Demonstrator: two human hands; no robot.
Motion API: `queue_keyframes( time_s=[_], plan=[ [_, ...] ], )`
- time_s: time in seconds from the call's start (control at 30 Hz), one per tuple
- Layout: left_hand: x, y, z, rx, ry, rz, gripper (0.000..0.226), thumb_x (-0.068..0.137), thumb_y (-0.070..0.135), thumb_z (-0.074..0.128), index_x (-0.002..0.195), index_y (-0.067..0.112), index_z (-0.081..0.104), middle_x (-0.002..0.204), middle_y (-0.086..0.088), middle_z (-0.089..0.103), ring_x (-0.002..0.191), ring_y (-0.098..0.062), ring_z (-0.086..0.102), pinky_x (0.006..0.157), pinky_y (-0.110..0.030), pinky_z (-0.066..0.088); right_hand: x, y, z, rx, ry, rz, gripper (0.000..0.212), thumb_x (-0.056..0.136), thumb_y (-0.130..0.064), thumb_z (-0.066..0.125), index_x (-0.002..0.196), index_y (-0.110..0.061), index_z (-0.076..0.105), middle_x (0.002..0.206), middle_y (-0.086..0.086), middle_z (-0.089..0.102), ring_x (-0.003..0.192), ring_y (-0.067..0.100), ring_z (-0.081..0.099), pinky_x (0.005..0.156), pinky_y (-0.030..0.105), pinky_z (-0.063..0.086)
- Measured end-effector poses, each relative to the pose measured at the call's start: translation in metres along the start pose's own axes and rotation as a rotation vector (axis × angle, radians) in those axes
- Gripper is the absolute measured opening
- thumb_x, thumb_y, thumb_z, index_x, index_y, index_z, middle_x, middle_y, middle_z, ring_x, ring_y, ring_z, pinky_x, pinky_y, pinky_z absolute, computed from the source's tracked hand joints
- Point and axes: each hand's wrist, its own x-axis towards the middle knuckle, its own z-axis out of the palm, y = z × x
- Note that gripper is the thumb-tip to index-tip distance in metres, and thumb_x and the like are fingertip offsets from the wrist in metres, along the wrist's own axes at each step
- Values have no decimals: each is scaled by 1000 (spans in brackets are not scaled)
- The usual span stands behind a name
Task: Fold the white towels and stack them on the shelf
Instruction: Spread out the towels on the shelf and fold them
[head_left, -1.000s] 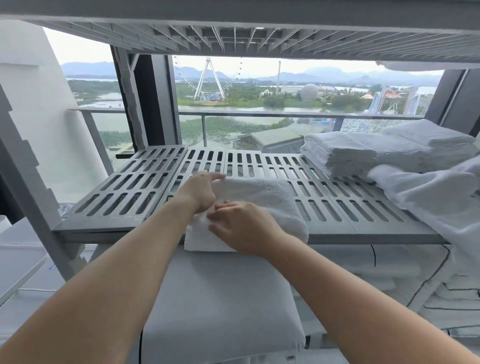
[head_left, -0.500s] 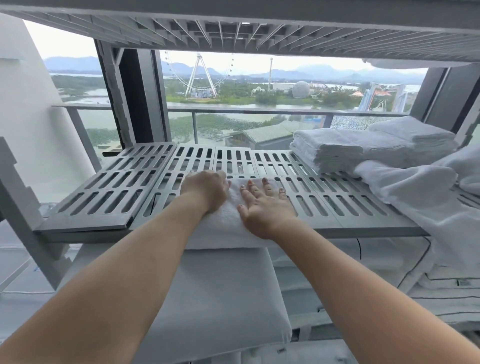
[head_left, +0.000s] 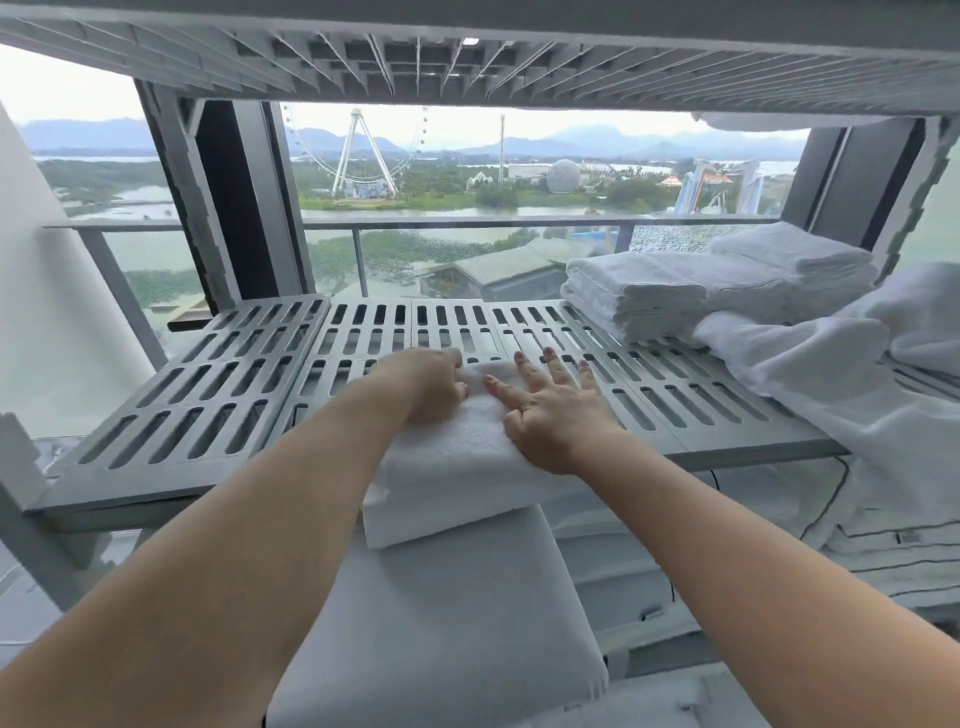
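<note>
A folded white towel (head_left: 457, 467) lies at the front edge of the grey slatted shelf (head_left: 208, 395), its near side hanging over the edge. My left hand (head_left: 426, 387) rests on the towel's far left part with fingers curled down onto the cloth. My right hand (head_left: 550, 410) lies flat on the towel's right side, fingers spread and straight, reaching over onto the slats. A stack of folded white towels (head_left: 639, 296) stands at the shelf's back right. An unfolded white towel (head_left: 810, 374) is draped over the right end.
A grey shelf deck (head_left: 467, 57) hangs close overhead. A padded grey cushion (head_left: 441, 623) sits below the shelf front. White bedding with dark piping (head_left: 883, 540) fills the lower right. Behind the shelf are a window frame (head_left: 234, 208) and a balcony rail.
Both hands moved from the towel's near edge up across its top toward the far side. My right hand went from curled to flat and spread. The towel shifted slightly farther onto the shelf.
</note>
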Motion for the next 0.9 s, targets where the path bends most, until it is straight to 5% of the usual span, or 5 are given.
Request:
queue_keyframes(
  time_s=[0.23,0.5,0.57,0.73,0.9],
  plan=[
    [2,6,-3,-97,114,-43,38,102,28,38,137,14,44,134,-13,59,117,-32,57,94,-44,47,-6,-5,-7,68,181,243,58,99,-48,33,155,-34,25,161,15,25,147,37,23,117,55,24],
    [12,8,4,-212,-17,-377,60,104,29,31,155,-1,15,157,-29,27,136,-45,41,108,-54,42,-9,0,-6,395,377,370,35,102,-38,39,114,-21,66,119,12,61,111,31,55,89,40,45],
    [11,12,3,-161,-75,-257,65,104,47,29,152,3,29,157,-25,32,138,-42,40,111,-53,39,0,-3,-6,620,234,436,44,104,-41,30,111,-14,64,121,16,63,112,33,55,90,40,42],
    [-1,16,-2,-41,-337,-54,98,90,75,43,161,22,0,167,-10,12,151,-33,17,122,-48,16,11,-11,-5,679,50,436,57,101,-41,45,150,-11,37,148,15,48,134,32,46,108,39,36],
    [2,12,-21,-121,-265,24,82,97,69,32,153,9,35,160,-11,34,144,-29,35,119,-46,27,6,-6,2,584,30,336,63,107,-35,33,158,-9,9,164,13,22,150,29,22,121,41,16]
  ],
)
